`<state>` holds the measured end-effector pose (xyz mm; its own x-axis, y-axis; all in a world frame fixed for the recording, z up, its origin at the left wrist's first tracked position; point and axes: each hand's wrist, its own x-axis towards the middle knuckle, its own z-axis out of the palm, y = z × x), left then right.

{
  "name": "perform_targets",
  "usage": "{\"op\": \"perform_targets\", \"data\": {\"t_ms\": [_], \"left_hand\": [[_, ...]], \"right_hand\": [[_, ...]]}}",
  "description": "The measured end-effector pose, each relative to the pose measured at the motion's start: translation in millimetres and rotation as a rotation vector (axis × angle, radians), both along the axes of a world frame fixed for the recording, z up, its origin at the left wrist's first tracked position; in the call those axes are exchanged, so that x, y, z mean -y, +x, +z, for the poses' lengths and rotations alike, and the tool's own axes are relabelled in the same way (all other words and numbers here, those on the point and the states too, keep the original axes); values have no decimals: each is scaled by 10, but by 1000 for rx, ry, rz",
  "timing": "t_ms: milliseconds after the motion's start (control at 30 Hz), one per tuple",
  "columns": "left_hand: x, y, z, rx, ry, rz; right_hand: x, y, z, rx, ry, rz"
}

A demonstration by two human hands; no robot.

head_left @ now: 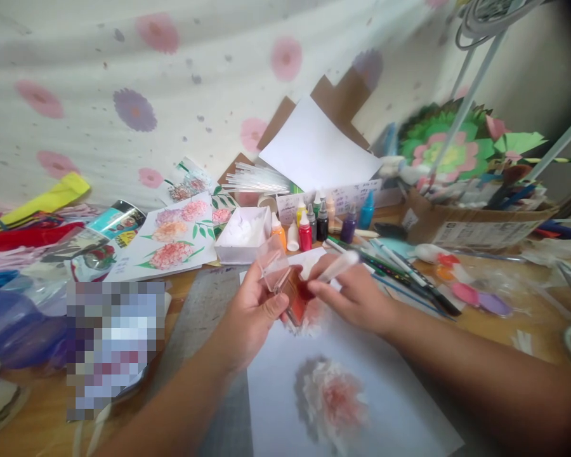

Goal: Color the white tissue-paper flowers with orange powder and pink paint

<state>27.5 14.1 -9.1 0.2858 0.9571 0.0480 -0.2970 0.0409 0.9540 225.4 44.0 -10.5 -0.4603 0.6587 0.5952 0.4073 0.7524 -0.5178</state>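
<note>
My left hand [254, 311] is closed around a small compact of orange-red colour [295, 298], its clear lid [270, 270] flipped up. A brush with a pale handle [339, 265] is pinched in my right hand [361, 298], its handle end slanting up to the right. The brush's tip is at the compact, hidden by my fingers. Under both hands lies a white sheet of paper [385, 387]. On it sits a ruffled white flower with a pink-red centre [335, 403], nearest me. Part of another pinkish flower [311, 317] shows just below the compact.
Paint bottles [305, 231] stand behind my hands, beside a white box [242, 238]. Flower pictures [181, 235] lie at left, near a pixelated object [118, 343]. Pens [413, 279] and a cardboard box [490, 228] are at right. A grey mat [190, 355] lies beneath the sheet.
</note>
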Motion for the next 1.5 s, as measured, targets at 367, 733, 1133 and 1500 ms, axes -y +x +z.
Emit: {"op": "perform_targets", "data": {"t_ms": [367, 733, 1133, 1500], "left_hand": [[6, -24, -37, -38, 33, -36], [0, -25, -29, -30, 76, -48], [18, -7, 33, 27, 17, -30], [-7, -46, 11, 73, 23, -47]], "right_hand": [[-3, -3, 6, -2, -5, -60], [14, 7, -10, -78, -71, -124], [56, -40, -26, -114, -43, -76], [-26, 7, 3, -123, -137, 172]]}}
